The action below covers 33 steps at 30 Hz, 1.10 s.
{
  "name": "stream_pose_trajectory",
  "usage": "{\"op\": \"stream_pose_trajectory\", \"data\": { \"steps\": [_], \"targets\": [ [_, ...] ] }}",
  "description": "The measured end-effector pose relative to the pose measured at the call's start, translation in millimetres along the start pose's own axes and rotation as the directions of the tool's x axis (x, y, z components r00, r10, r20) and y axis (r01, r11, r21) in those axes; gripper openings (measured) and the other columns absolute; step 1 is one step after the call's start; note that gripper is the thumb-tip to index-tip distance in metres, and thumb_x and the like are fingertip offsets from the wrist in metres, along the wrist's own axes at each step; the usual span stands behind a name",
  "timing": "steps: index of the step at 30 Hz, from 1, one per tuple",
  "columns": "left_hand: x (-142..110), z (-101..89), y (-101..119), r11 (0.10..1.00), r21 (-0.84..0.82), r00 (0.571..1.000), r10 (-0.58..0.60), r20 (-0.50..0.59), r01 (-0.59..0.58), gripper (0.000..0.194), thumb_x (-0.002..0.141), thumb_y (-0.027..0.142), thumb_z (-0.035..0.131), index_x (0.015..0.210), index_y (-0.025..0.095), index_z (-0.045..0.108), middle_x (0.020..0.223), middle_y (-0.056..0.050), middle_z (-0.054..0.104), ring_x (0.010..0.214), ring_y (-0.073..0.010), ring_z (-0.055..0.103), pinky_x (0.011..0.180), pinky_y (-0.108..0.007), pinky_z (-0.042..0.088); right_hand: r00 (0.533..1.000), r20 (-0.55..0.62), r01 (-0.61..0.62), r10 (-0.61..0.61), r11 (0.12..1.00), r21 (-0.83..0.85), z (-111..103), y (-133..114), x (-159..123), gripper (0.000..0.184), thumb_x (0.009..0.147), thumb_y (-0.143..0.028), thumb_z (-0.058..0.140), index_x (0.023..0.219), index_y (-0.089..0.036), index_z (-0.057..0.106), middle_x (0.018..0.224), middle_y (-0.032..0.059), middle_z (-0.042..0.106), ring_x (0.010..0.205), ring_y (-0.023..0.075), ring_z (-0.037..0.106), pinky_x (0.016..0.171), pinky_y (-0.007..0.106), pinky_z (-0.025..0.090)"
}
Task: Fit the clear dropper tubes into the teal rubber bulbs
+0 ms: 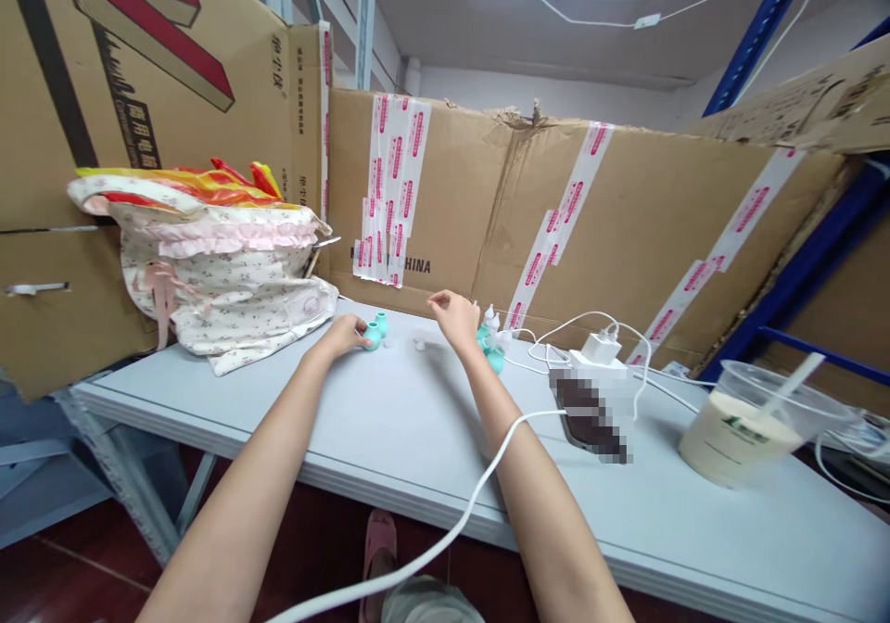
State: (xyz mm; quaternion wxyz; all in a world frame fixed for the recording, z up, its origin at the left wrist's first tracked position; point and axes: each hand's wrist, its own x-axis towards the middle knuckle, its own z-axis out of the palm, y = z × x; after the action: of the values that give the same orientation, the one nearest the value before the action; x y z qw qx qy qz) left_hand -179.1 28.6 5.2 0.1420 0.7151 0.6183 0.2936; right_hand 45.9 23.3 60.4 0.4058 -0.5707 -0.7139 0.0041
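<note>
My left hand [345, 335] is closed on a small teal bottle [373, 336] with an open neck, standing on the table. Just behind it stands a second teal bottle [382, 321], also open at the top. My right hand [454, 319] is raised above the table, its fingers pinched together; whether anything is in them I cannot make out. Partly hidden behind the right wrist are more teal bottles [495, 359] with white pointed tips [490, 317]. Between the hands a small whitish piece [419, 345] lies on the table, and another clear one sits beside the left bottle.
A flowered cloth bag [236, 280] lies at the left. At the right are a phone [591, 414], a white charger [600, 349] and a plastic cup [741, 438] with a straw. A white cable [445, 540] crosses over my right forearm. Cardboard [459, 197] walls the back.
</note>
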Motion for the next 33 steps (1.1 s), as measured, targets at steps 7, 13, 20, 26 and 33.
{"op": "stream_pose_trajectory", "data": {
  "steps": [7,13,20,26,33],
  "targets": [
    [3,2.2,-4,0.999,-0.037,1.0,0.016,0.013,-0.016,0.041,0.051,0.039,0.066,0.082,0.012,0.067,0.074,-0.004,0.066,0.069,-0.0211,0.058,0.066,-0.027,0.042,0.999,-0.053,-0.002,0.004,0.999,0.05,-60,15,-1,0.018,0.078,-0.033,0.051,0.081,-0.026,0.067,0.08,-0.0017,0.068,0.077,0.0154,0.059,0.075,0.029,0.038],
    [6,5.9,-8,0.999,-0.009,0.999,0.047,-0.01,-0.047,0.036,0.053,0.038,0.065,0.08,0.015,0.067,0.08,-0.006,0.067,0.072,-0.0208,0.059,0.071,-0.027,0.042,0.995,0.047,0.091,-0.085,0.986,-0.14,-123,79,25,0.018,0.075,-0.024,0.054,0.087,-0.023,0.068,0.084,0.0003,0.068,0.072,0.0134,0.057,0.069,0.025,0.04],
    [5,4.6,-8,0.999,-0.029,1.0,0.029,0.005,-0.029,0.037,0.05,0.039,0.064,0.078,0.015,0.065,0.079,-0.005,0.067,0.073,-0.022,0.06,0.071,-0.027,0.042,0.872,0.474,0.257,-0.119,0.937,-0.237,-120,140,21,0.03,0.062,-0.012,0.065,0.089,-0.024,0.069,0.089,0.0002,0.067,0.07,0.0114,0.057,0.063,0.019,0.04],
    [4,5.5,-7,0.995,-0.097,1.0,0.024,-0.003,-0.024,0.039,0.05,0.039,0.063,0.08,0.015,0.064,0.081,-0.007,0.067,0.071,-0.0216,0.059,0.07,-0.028,0.043,0.869,0.468,0.26,-0.162,0.954,-0.151,-106,142,13,0.027,0.061,-0.021,0.071,0.088,-0.024,0.069,0.08,0.0007,0.067,0.068,0.0126,0.058,0.065,0.021,0.041],
    [5,7.8,-7,0.994,-0.108,1.0,0.029,-0.013,-0.03,0.038,0.048,0.041,0.065,0.076,0.015,0.064,0.077,-0.006,0.066,0.072,-0.0219,0.058,0.07,-0.029,0.043,0.9,0.393,0.279,-0.188,0.942,-0.188,-102,137,12,0.017,0.069,-0.024,0.065,0.084,-0.027,0.071,0.078,-0.0001,0.068,0.071,0.0132,0.059,0.064,0.021,0.04]
  ]
}}
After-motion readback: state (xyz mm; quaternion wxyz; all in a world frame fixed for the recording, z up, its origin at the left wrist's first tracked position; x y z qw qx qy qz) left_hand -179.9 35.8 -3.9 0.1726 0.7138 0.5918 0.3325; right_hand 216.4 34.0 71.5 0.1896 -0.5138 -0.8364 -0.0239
